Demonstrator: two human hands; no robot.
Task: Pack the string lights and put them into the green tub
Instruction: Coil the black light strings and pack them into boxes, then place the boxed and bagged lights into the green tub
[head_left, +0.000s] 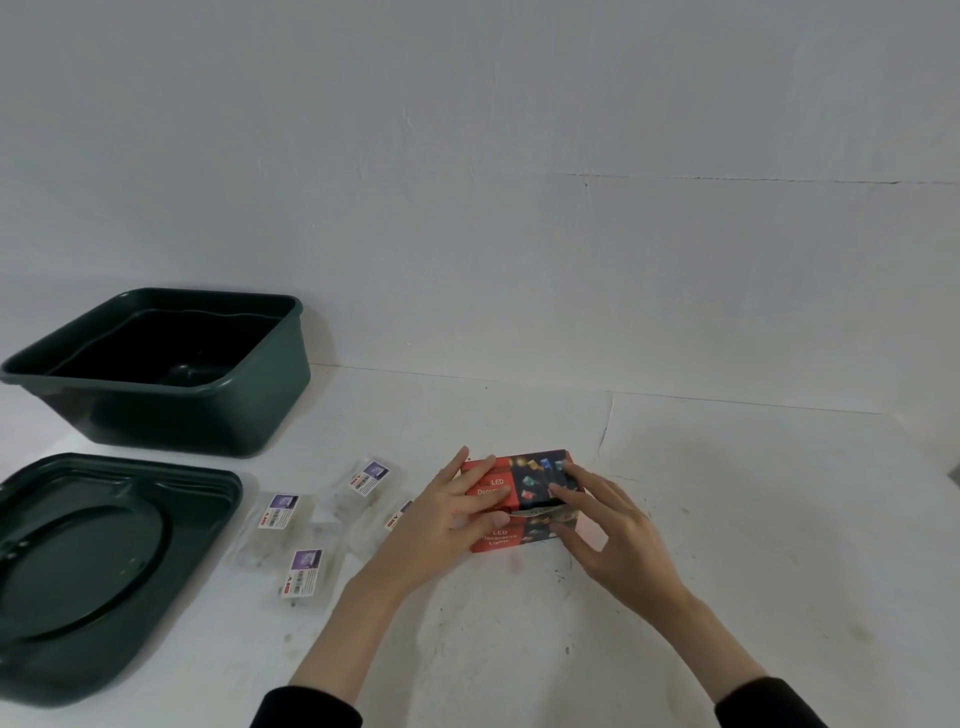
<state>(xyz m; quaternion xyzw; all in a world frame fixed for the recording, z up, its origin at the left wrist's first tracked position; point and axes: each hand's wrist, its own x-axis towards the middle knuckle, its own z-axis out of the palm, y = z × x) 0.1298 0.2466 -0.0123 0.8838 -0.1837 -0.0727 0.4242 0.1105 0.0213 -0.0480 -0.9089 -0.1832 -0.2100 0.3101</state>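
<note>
Red cardboard box of LED string lights lies under both your hands. Your left hand rests flat-fingered on top with its thumb at the front flap seam, and your right hand is spread over the 3 o'clock end. You seem to be closing it. Next, grip it and carry it to the green tub at 10 o'clock.

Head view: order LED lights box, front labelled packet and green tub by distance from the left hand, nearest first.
1. LED lights box, under the left hand.
2. Front labelled packet, left of the hand.
3. Green tub, back left.
</note>
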